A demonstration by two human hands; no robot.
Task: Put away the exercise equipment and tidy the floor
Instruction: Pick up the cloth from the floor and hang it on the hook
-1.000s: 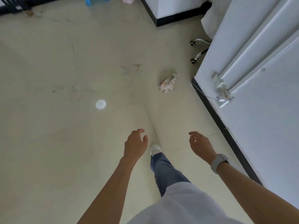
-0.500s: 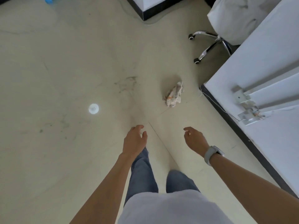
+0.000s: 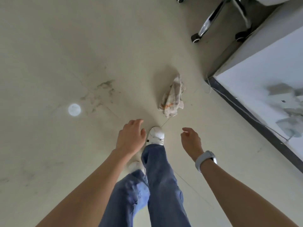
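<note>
A crumpled wad of paper (image 3: 172, 97), whitish with orange marks, lies on the pale floor (image 3: 49, 46) at about one o'clock from the person's forward foot, near it but not touching. A thin seam in the floor runs from the wad's lower edge down toward the white shoe (image 3: 155, 134) and on past the legs.

Both bare hands hang in the air above the floor, empty. The left hand (image 3: 130, 139) is at about eleven o'clock from the blue jeans (image 3: 157, 185), palm down, its grip loosely spread with the fingers curled a little. The right hand (image 3: 191, 141) is at about one o'clock from the jeans, its grip also slack and unclenched, fingers bent inward and pinching nothing. A grey wristband (image 3: 205, 159) sits on the right wrist. The wad lies beyond both hands, between them and slightly nearer the right one.

A small bright round spot (image 3: 74, 109) shows on the floor at nine o'clock from the wad, well apart from it, with dark scuff marks (image 3: 101, 90) between the two. At two o'clock a chrome chair base (image 3: 211, 20) with black casters stands on the floor. A white wall (image 3: 262, 76) with a dark skirting strip (image 3: 246, 115) runs along the right side, and a thin white cord (image 3: 229, 99) trails beside the strip.
</note>
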